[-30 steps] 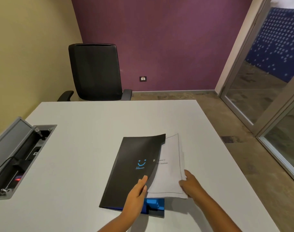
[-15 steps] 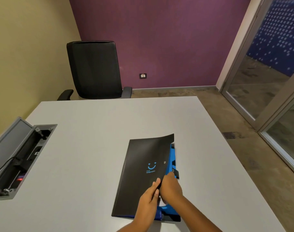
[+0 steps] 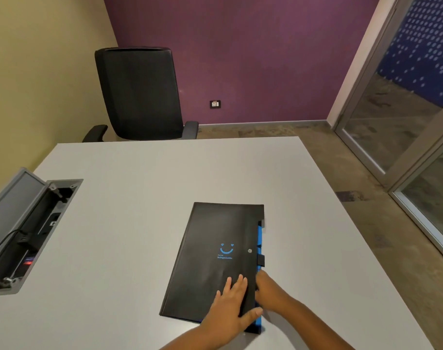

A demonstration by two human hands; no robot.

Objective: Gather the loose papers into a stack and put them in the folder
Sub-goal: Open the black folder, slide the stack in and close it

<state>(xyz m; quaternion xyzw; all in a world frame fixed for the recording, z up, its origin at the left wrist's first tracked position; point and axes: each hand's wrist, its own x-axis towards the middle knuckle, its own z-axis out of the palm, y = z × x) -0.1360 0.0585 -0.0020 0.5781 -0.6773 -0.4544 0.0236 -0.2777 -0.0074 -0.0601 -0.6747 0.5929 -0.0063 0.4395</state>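
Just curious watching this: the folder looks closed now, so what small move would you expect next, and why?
Probably fasten the tab over the snap. The folder lies shut on the table, the left hand presses its cover flat, the right hand sits at its open edge, and no papers show.

You have the surface (image 3: 144,198) filling the lower two thirds of the frame. The folder (image 3: 215,261) lies flat on it, lower centre-right. Your left hand (image 3: 229,304) rests on the folder's near part, and your right hand (image 3: 271,291) sits just right of it at the folder's right edge. The open cable box (image 3: 26,236) is set into the surface at the far left. The chair (image 3: 139,94) stands behind the surface, upper left.
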